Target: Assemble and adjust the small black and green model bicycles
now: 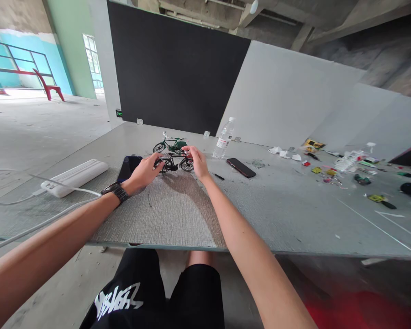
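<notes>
A small black model bicycle (173,164) stands upright on the textured grey mat (178,205), between my two hands. At its left end, the fingers of my left hand (146,169) are closed around the wheel area. My right hand (197,162) has its thumb and fingertips pinched at the handlebar end on the right. Part of each wheel is hidden behind my fingers. Just behind stands a green model bicycle (171,144), apart from my left hand and partly covered by my right fingertips.
Left of the mat lie a white power strip (75,177) with cables and a dark phone (128,167). To the right are another phone (241,167), a thin black pen-like item (219,177) and a clear water bottle (223,140). Several small toy parts (329,172) litter the table's right side.
</notes>
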